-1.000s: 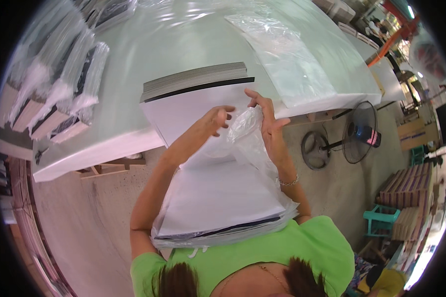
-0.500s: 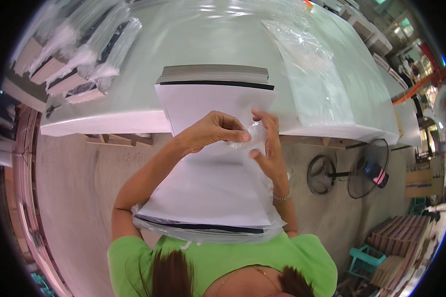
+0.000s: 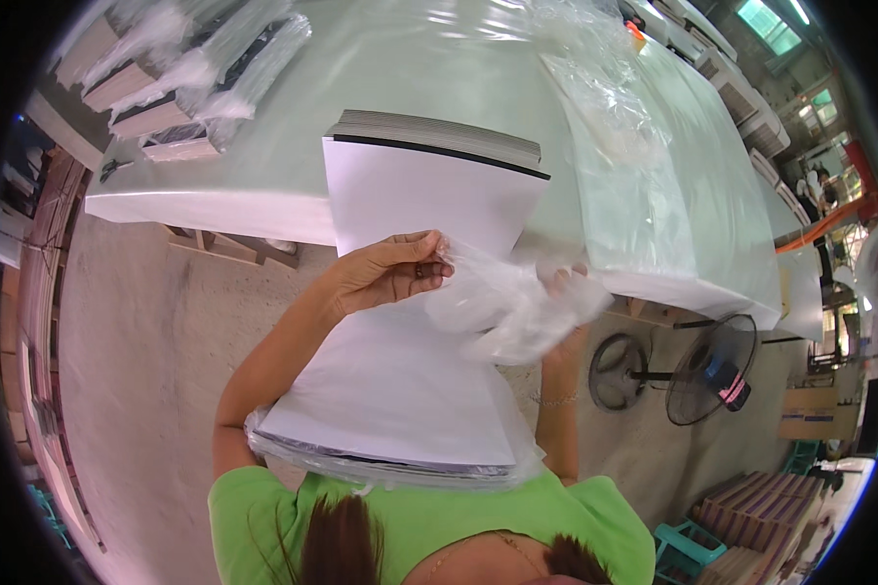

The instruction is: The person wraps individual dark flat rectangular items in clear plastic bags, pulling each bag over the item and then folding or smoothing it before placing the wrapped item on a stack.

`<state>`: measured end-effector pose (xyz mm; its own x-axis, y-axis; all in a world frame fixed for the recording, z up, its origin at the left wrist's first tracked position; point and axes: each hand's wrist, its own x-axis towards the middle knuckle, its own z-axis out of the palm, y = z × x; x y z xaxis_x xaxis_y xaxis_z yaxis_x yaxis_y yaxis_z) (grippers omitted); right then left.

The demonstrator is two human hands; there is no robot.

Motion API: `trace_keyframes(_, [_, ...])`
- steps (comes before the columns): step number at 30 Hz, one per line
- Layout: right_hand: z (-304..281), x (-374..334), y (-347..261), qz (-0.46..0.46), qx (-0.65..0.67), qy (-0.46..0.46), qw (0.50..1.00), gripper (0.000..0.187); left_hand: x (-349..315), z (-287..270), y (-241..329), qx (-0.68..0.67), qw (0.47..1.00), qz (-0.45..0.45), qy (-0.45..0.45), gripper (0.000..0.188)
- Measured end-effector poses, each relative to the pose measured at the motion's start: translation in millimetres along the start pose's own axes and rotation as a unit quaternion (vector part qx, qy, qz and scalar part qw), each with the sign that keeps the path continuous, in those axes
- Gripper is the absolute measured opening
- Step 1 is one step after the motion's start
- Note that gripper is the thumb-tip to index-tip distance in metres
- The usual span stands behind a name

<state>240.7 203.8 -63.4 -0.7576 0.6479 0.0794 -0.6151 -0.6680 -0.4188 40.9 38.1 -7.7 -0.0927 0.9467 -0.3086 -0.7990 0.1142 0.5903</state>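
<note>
A thin clear plastic bag (image 3: 507, 317) is stretched across in front of me, crumpled and blurred. Its left edge is pinched between the thumb and fingers of my left hand (image 3: 385, 273). Behind or inside the film is my right hand (image 3: 561, 283), smeared by motion, so its fingers do not show clearly. Beyond them, a stack of thin boards (image 3: 434, 195) with a white top face and a black far edge sits at the table's front edge. Closer to my body, a white sheet or board (image 3: 390, 409) in clear plastic lies against me.
Several plastic-wrapped bundles (image 3: 151, 117) lie at the table's far left, near small dark scissors (image 3: 113, 170). Clear film (image 3: 634, 210) covers the table's right part. A standing fan (image 3: 712, 370) is on the floor at right, with a teal stool (image 3: 688, 548) nearer me.
My right hand has moved right, away from the left, and the bag has spread out between them. The left hand has shifted slightly left. The whole view has tilted.
</note>
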Motion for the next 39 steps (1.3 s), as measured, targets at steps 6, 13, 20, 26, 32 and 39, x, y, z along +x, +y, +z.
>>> trace_keyframes(6, [-94, -68, -67, 0.023, -0.148, 0.239, 0.960, 0.012, -10, -13, -10, 0.080, 0.997, -0.007, 0.016, 0.023])
trace_keyframes(13, [-149, -103, -95, -0.092, -0.211, 0.185, 0.956, 0.020, 6, -27, -16, -0.071, 0.997, 0.031, -0.019, 0.017])
trace_keyframes(20, [-243, -170, -179, -0.236, -0.267, 0.393, 0.848, 0.043, -14, -50, 12, -0.065, 0.982, 0.167, 0.056, 0.013])
trace_keyframes(26, [-104, -125, -210, -0.263, -0.388, 0.177, 0.865, 0.038, -36, -17, 36, 0.211, 0.950, 0.219, 0.071, 0.025])
trace_keyframes(32, [127, -22, 4, -0.108, -0.771, -0.159, 0.607, 0.049, -33, 28, 36, 0.411, 0.885, 0.219, -0.004, 0.023])
trace_keyframes(39, [28, 6, 95, 0.086, -0.801, -0.429, 0.409, 0.041, -33, 39, 45, 0.388, 0.889, 0.237, -0.049, 0.022])
